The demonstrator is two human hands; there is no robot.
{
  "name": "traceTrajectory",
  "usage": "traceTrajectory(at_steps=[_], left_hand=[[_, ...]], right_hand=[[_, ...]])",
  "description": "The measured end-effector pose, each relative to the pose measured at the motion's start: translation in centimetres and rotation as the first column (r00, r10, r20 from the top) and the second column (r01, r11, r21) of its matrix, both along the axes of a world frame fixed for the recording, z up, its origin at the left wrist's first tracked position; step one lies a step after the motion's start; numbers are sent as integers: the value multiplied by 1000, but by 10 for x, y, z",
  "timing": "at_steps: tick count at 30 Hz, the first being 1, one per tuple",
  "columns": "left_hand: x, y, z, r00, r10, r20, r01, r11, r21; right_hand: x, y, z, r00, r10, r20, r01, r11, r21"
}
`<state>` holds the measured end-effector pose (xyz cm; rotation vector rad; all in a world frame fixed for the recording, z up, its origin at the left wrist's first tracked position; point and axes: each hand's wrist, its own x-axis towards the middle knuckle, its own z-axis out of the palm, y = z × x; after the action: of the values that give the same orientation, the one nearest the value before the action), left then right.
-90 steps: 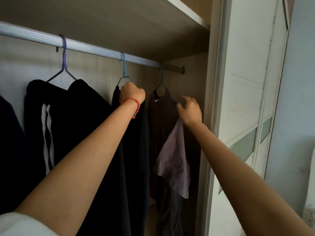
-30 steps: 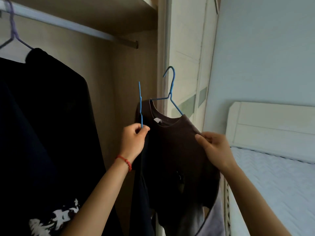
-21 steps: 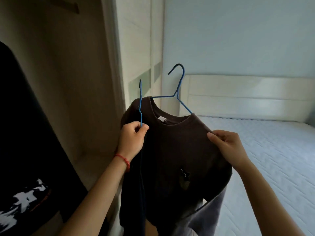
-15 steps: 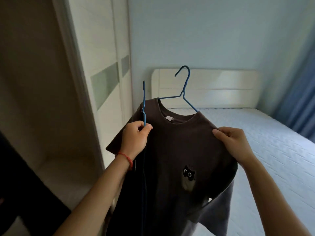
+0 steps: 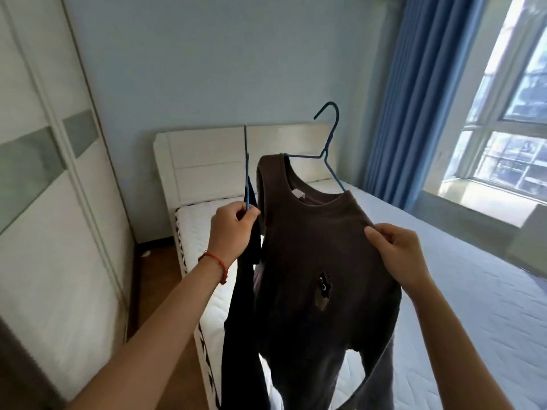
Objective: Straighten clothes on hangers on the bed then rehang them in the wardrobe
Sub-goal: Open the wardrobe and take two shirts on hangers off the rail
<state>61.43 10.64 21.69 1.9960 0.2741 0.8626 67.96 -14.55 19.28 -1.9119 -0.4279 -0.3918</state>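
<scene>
Behind both hands lies the white bed [image 5: 461,291], while the left hand [image 5: 232,229] pinches a blue hanger [image 5: 247,173] carrying a dark garment [image 5: 241,321] below its grip, and the right hand [image 5: 396,255] clutches the shoulder of a brown T-shirt [image 5: 319,276] on another blue hanger [image 5: 327,149].

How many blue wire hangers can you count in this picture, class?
2. One hanger, seen edge-on, is pinched by the left hand and carries a dark garment. The other hanger sits in the brown T-shirt held by the right hand. None other shows.
</scene>
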Motion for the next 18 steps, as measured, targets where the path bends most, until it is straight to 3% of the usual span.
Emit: traceTrajectory(at_steps=[9,18], left_hand=[[44,-80,-103,933,-264,-244,246,964,-100],[62,-184,-195,646,-556,-523,451,831,-327]], right_hand=[[-15,-53,-134,930,-254,-267,258,966,-20],[-88,-116,-230,661,-561,-499,622,781,-54]])
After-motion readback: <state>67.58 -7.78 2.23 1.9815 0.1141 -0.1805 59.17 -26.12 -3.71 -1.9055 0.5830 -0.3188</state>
